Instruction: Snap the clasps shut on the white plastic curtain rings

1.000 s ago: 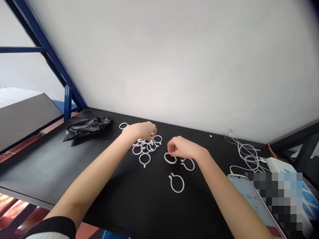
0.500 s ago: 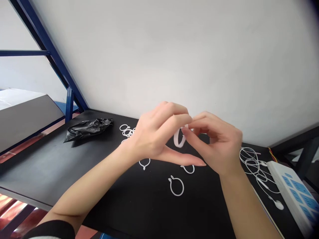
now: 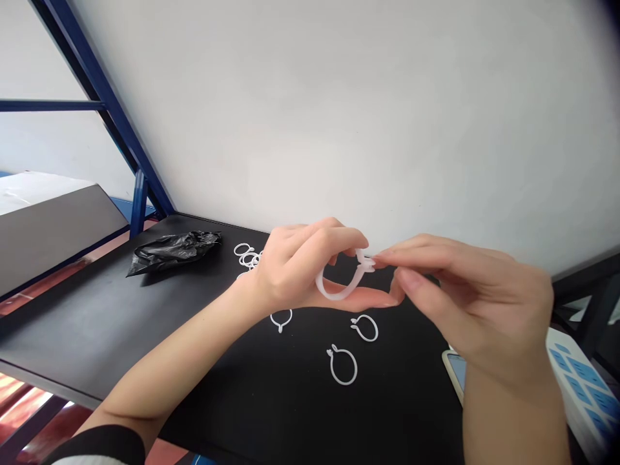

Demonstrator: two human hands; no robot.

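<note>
My left hand (image 3: 310, 265) holds a white plastic curtain ring (image 3: 339, 294), its index finger at the top of the ring and its thumb stretched out below. The ring's clasp points right. Beside that end is my right hand (image 3: 475, 297), its index fingertip at or very near the clasp. Right thumb and index stand apart, with nothing between them. Two similar rings with parted ends lie on the black tabletop below: one ring (image 3: 367, 328) under the hands, another ring (image 3: 343, 367) nearer me. A further ring (image 3: 281, 318) shows partly under my left wrist.
Several white rings (image 3: 248, 257) are bunched behind my left wrist. A crumpled black plastic bag (image 3: 174, 250) lies at the left on the black tabletop (image 3: 121, 323). At the right are a phone (image 3: 455, 374) and a white-and-blue power strip (image 3: 581, 381). A wall rises behind.
My right hand has moved right, away from my left, and its thumb has come off the ring. The ring has turned and now shows its round outline in my left hand.
</note>
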